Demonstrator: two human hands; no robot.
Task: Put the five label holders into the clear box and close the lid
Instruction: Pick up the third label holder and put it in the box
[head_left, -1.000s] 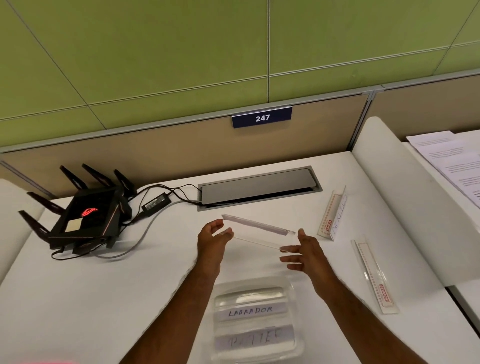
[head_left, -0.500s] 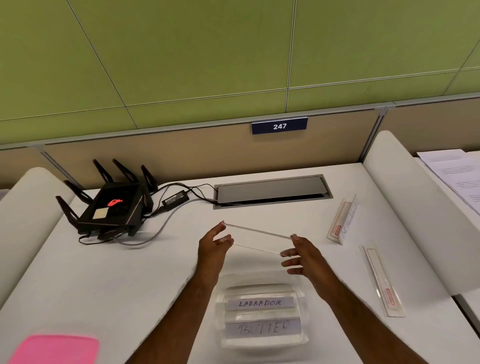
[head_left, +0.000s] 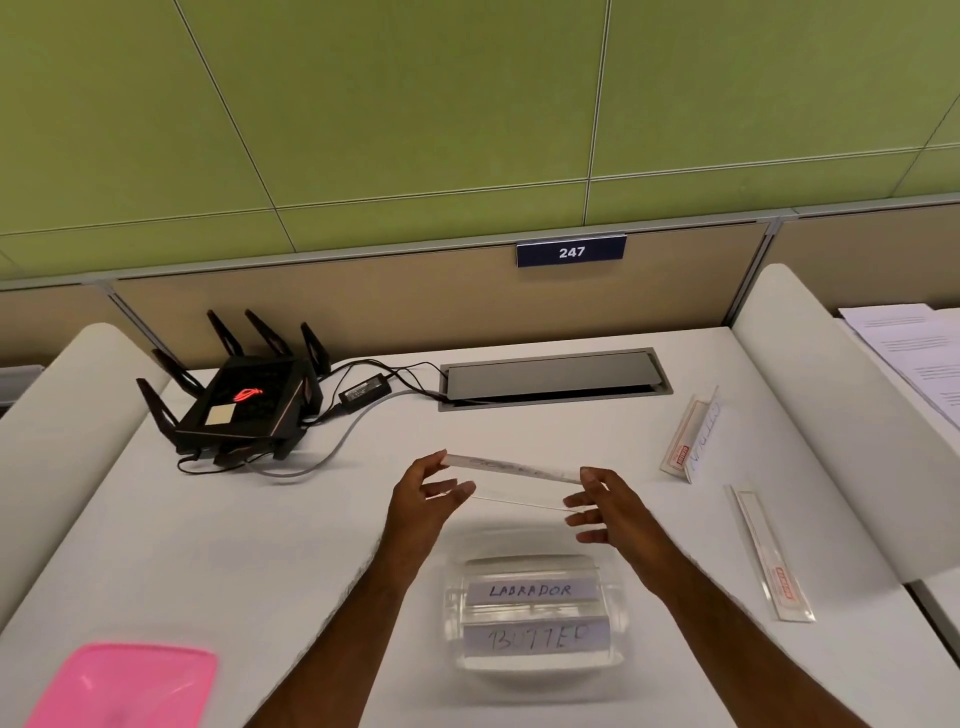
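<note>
your left hand (head_left: 423, 501) and right hand (head_left: 608, 501) pinch the holder (head_left: 514, 470) by its ends above the box (head_left: 535, 613); likely light, stiff, slippery, so keep end grips.

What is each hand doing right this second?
Left hand: pinches the left end of a clear label holder, above the clear box.
Right hand: fingertips hold the right end of it.

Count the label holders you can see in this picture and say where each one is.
5. Two lie in the clear box: LABRADOR and the one below. One is held between left hand and right hand. Two sit at right: far and near.
</note>
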